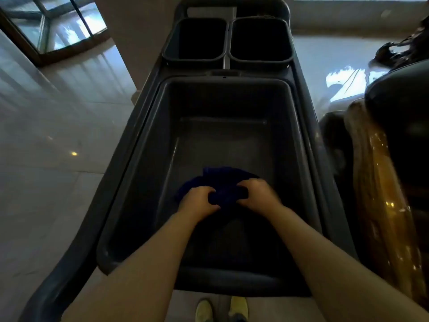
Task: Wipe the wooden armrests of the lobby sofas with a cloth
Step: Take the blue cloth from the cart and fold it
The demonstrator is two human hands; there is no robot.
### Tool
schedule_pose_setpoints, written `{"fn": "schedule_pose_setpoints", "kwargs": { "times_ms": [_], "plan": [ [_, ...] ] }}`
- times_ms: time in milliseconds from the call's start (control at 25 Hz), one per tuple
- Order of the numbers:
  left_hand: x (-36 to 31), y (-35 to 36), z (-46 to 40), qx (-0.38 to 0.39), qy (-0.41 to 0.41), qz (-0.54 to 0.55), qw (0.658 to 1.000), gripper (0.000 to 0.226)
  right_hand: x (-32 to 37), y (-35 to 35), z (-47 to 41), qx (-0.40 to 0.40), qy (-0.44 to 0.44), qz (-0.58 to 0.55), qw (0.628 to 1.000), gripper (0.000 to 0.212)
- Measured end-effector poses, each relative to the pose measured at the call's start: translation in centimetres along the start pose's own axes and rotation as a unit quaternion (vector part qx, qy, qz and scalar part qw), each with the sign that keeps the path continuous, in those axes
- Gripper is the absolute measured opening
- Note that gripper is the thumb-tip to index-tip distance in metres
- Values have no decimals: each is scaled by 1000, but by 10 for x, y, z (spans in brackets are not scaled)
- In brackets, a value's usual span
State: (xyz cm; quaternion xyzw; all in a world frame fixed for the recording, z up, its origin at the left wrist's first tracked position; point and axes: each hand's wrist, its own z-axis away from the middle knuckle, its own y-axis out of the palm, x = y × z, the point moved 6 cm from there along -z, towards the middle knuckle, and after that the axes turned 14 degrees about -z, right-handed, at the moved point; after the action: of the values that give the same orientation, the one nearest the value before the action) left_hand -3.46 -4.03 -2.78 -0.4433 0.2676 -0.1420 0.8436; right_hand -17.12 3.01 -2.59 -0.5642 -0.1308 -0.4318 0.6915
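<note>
A dark blue cloth lies bunched inside the large grey bin of a cleaning cart, near its front half. My left hand grips the cloth's left side with fingers curled into the fabric. My right hand grips its right side the same way. Both forearms reach down into the bin from the bottom of the view. At the right edge stands a dark sofa with a glossy golden-brown wooden armrest.
Two smaller dark buckets sit side by side at the cart's far end. A pale pillar rises behind the cart on the left. Polished light floor tiles stretch to the left. My yellow shoes show below the cart.
</note>
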Motion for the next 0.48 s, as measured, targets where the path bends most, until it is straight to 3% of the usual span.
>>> {"fn": "schedule_pose_setpoints", "kwargs": {
  "times_ms": [200, 480],
  "plan": [
    [6, 5, -1, -57, -61, 34, 996, 28, -5, 5, 0, -62, 17, -28, 997, 27],
    [-7, -64, 9, -85, -8, 88, 992, 18, 20, -53, 11, -120, 28, -151, 981, 12]
  ]
}}
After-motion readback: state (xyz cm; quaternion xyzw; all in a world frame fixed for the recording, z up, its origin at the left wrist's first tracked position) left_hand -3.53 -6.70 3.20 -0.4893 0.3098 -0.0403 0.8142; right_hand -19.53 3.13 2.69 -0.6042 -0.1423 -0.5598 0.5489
